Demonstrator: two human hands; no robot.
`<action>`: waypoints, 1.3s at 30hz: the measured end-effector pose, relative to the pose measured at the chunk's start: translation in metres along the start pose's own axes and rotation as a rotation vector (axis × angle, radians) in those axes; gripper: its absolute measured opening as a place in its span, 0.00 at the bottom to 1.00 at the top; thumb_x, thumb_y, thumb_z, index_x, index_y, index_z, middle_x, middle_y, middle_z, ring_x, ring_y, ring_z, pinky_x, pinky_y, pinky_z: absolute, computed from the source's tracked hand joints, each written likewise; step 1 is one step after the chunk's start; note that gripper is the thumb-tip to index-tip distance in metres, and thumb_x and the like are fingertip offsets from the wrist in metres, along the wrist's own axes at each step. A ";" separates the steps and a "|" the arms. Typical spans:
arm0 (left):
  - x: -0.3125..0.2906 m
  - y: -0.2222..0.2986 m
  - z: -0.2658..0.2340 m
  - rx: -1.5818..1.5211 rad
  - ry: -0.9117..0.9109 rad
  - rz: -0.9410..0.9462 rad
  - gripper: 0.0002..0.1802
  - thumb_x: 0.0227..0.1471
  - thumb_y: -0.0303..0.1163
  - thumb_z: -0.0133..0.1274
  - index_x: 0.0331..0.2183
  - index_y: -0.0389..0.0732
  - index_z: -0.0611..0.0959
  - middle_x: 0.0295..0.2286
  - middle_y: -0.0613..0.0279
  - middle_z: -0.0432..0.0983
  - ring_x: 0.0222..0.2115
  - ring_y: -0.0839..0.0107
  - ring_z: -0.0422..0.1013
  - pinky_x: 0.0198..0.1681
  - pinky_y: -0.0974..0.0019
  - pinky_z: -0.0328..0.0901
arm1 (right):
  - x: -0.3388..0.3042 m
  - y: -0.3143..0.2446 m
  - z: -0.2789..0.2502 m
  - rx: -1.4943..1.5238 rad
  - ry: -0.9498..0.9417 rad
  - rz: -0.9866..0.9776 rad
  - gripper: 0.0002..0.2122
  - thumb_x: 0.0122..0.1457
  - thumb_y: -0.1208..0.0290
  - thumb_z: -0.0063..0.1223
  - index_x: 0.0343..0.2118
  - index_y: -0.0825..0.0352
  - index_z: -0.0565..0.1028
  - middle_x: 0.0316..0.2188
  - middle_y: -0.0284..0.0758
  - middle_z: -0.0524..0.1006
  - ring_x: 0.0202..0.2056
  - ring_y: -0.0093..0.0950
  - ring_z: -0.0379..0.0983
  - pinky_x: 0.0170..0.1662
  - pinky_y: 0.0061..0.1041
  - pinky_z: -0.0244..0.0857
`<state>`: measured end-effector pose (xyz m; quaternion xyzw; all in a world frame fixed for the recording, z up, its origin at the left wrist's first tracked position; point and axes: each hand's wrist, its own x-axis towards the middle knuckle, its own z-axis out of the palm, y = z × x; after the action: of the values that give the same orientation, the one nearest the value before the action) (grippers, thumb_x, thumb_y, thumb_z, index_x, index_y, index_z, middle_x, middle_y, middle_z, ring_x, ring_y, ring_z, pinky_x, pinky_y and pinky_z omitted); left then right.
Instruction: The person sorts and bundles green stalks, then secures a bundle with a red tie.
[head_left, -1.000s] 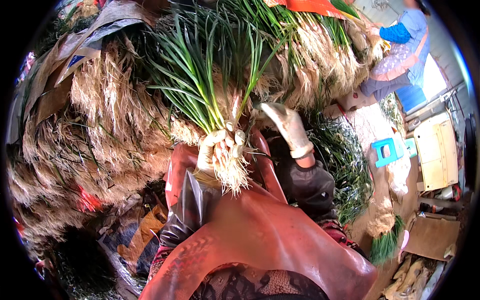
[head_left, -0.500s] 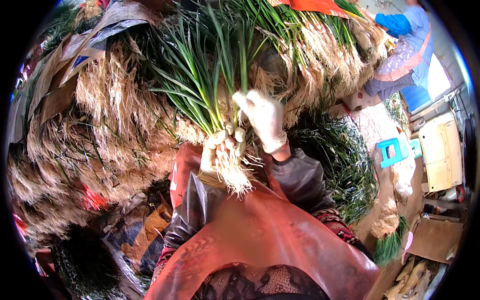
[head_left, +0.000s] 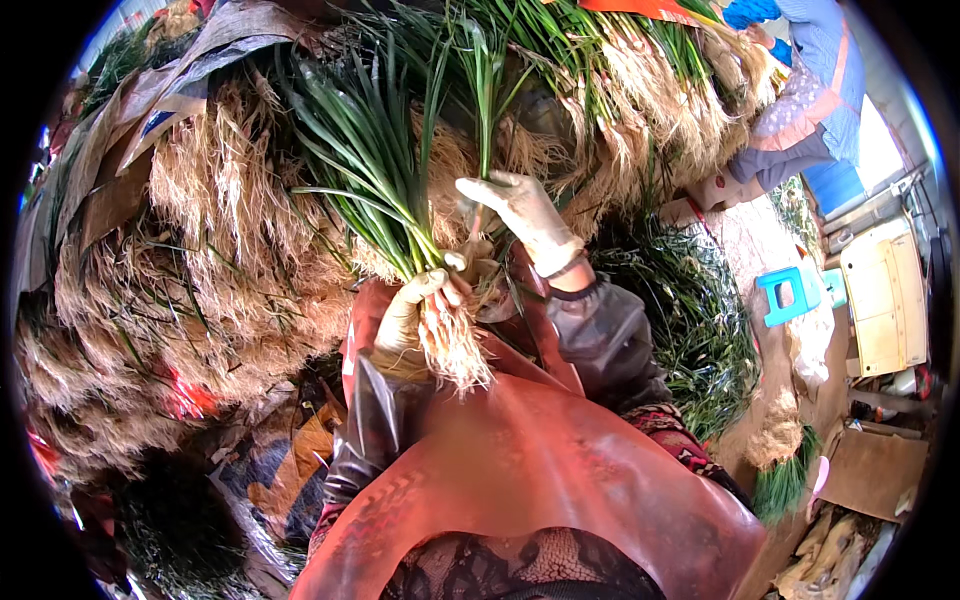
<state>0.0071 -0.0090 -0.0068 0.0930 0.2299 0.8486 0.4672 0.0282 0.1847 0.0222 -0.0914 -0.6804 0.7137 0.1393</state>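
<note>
My left hand [head_left: 412, 318], in a pale glove, is closed around a bunch of green garlic [head_left: 378, 165]. Its dark green leaves fan up and away from me. Below the fist hang the bunch's pale roots [head_left: 456, 350], over my red apron [head_left: 520, 440]. My right hand [head_left: 520, 212], gloved too, pinches a single green garlic stalk [head_left: 485, 120] between thumb and fingers, just right of the bunch. That stalk stands upright, leaves at the top; its lower end and roots [head_left: 484, 275] hang beside my left fingers.
A big heap of rooted plants [head_left: 215, 200] fills the left and far side. More leafy bunches [head_left: 640, 80] lie at the far right. Dark green leaves [head_left: 680, 330] pile up by my right arm. Beyond are a blue stool [head_left: 787, 295] and another person [head_left: 815, 90].
The single stalk now stands apart from the bunch, in my right fingers. My left hand and the bunch have shifted slightly left and nearer. The other person has moved a little.
</note>
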 end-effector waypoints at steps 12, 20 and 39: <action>0.016 -0.019 0.011 -0.131 0.006 -0.090 0.13 0.49 0.30 0.52 0.37 0.35 0.76 0.34 0.53 0.76 0.33 0.61 0.73 0.38 0.58 0.71 | -0.016 0.003 0.008 -0.184 0.151 -0.143 0.09 0.56 0.67 0.55 0.26 0.67 0.76 0.21 0.29 0.75 0.22 0.21 0.70 0.24 0.23 0.64; 0.000 -0.010 0.020 -0.381 -0.323 0.072 0.10 0.51 0.33 0.51 0.34 0.38 0.75 0.30 0.57 0.72 0.34 0.61 0.70 0.31 0.64 0.70 | 0.003 0.035 -0.080 -1.519 0.344 -0.163 0.15 0.55 0.55 0.51 0.22 0.63 0.76 0.19 0.38 0.76 0.22 0.36 0.73 0.25 0.32 0.65; 0.024 -0.006 0.008 0.226 0.263 -0.101 0.13 0.50 0.33 0.52 0.38 0.36 0.78 0.21 0.68 0.73 0.13 0.84 0.63 0.13 0.84 0.56 | -0.026 0.017 -0.018 -0.347 0.031 -0.108 0.11 0.56 0.72 0.54 0.41 0.70 0.76 0.39 0.39 0.77 0.37 0.22 0.74 0.44 0.18 0.67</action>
<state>0.0013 0.0161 -0.0038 0.0218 0.3874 0.7976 0.4618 0.0573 0.1930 0.0024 -0.0883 -0.7951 0.5754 0.1699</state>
